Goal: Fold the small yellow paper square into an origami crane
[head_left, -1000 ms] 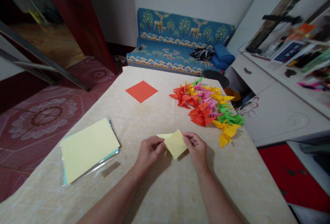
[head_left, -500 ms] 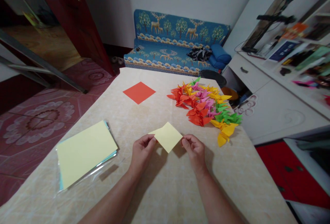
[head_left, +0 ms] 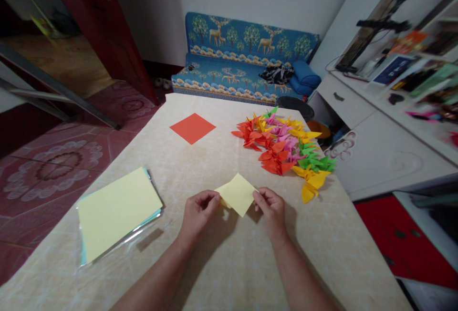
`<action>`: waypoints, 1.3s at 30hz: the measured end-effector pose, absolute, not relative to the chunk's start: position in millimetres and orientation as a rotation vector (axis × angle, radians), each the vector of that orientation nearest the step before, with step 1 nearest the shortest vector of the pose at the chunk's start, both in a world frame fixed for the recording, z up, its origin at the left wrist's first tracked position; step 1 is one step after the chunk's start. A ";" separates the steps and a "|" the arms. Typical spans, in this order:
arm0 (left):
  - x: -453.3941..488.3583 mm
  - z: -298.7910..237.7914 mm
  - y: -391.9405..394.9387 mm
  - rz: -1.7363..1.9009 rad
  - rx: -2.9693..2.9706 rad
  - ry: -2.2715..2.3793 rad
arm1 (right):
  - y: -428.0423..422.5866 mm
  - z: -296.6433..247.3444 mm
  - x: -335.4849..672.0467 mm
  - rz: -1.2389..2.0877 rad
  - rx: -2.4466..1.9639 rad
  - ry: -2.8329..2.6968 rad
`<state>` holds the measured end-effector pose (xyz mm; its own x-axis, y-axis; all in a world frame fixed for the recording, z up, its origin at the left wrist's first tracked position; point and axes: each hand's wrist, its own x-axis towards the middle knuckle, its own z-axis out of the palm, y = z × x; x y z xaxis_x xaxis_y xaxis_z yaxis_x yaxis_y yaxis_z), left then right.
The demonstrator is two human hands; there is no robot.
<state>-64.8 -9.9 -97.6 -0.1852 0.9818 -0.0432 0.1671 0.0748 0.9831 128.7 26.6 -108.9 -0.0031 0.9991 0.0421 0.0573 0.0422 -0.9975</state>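
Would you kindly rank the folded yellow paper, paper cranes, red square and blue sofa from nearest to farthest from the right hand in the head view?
1. Folded yellow paper: pinched by the right hand.
2. Paper cranes: right side of the table.
3. Red square: left of the cranes.
4. Blue sofa: beyond the table.

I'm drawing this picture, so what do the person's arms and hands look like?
The bare human left grip and bare human right grip are ordinary hands with fingers and thumbs. I see no gloves, rings or bracelets. The bare left forearm and bare right forearm get wider away from the wrists, with no sleeves, watch or cables showing.
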 end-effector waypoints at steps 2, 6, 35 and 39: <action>-68.4 -94.0 -12.6 1.267 1.347 1.578 | 28.3 -109.3 130.9 1.204 -1.232 -1.243; -71.4 -91.6 -14.1 1.376 1.752 1.492 | 34.4 -112.7 135.5 1.228 -1.279 -1.323; -65.7 -105.6 -15.5 0.758 2.350 1.229 | 20.3 -117.7 147.6 0.430 -1.074 -2.150; -70.5 -109.1 -10.9 0.806 2.267 1.174 | 7.9 -114.6 140.1 0.406 -1.153 -2.113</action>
